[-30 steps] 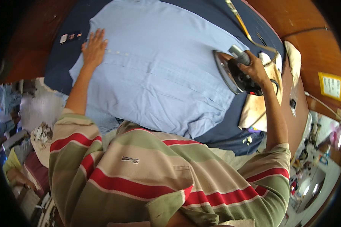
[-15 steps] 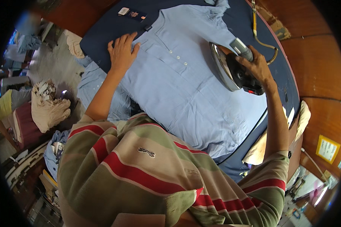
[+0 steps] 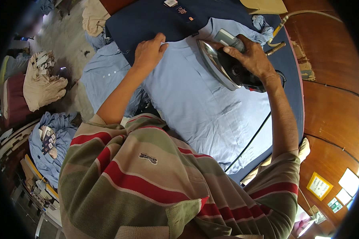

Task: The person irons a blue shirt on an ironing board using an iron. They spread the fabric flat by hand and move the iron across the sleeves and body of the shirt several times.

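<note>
A light blue shirt lies spread on the dark navy ironing table, with creases toward its near end. My right hand is wrapped round the grey handle of a black and silver steam iron. The iron rests over the shirt's upper front and hides part of it there. At the shirt's far left edge, beside the neckline, my left hand has its fingers drawn together with thumb and forefinger on the fabric. A dark hang tag with a white label lies beyond the collar.
Another blue shirt hangs over the table's left side. Cream garments and a blue heap lie farther left. A hose runs along the far right, near the wooden wall. A black cord crosses the shirt.
The iron has slid left across the shirt toward the neckline, covering the buttons. My left hand has gone from spread fingers to a closed hold at the shirt's edge. The view has shifted.
</note>
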`<state>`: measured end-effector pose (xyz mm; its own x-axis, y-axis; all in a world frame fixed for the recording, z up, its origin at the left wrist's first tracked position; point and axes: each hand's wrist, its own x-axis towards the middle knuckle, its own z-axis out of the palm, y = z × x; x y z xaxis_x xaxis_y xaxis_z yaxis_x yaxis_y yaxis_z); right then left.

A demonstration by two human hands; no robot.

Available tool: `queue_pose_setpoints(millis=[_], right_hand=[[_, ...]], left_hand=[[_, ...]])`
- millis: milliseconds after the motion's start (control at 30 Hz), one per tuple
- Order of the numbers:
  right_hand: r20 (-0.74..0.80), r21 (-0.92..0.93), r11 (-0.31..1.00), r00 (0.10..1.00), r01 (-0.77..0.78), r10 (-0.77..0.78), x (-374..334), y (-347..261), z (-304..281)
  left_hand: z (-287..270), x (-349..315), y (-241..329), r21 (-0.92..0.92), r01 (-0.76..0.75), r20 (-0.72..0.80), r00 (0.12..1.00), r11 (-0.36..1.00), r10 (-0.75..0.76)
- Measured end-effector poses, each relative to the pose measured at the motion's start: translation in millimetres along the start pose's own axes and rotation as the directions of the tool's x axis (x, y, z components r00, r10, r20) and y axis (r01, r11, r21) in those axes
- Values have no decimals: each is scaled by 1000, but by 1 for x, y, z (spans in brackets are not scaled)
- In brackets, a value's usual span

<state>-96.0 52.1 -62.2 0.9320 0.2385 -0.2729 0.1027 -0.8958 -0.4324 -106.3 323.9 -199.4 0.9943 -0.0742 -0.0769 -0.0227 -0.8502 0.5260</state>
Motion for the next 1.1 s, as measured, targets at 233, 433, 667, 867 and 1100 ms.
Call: queue_pose_setpoints(millis=[233, 433, 667, 867, 1100], right_hand=[[56, -109, 990, 994, 94, -89, 11, -33, 27], [88, -182, 981, 994, 74, -58, 13, -46, 36], [78, -146, 987, 995, 74, -63, -5, -52, 30], [-26, 114, 984, 990, -133, 137, -81, -26, 3], [-248, 245, 902, 877, -355, 412, -226, 68, 2]], left_hand=[[5, -54, -19, 102, -27, -406, 912, 994, 67], [-9, -64, -17, -163, 242, -69, 964, 956, -256], [-2, -65, -24, 51, 80, -329, 943, 995, -59], [0, -45, 7, 73, -343, -481, 811, 936, 334], [65, -81, 84, -225, -764, -51, 629, 604, 776]])
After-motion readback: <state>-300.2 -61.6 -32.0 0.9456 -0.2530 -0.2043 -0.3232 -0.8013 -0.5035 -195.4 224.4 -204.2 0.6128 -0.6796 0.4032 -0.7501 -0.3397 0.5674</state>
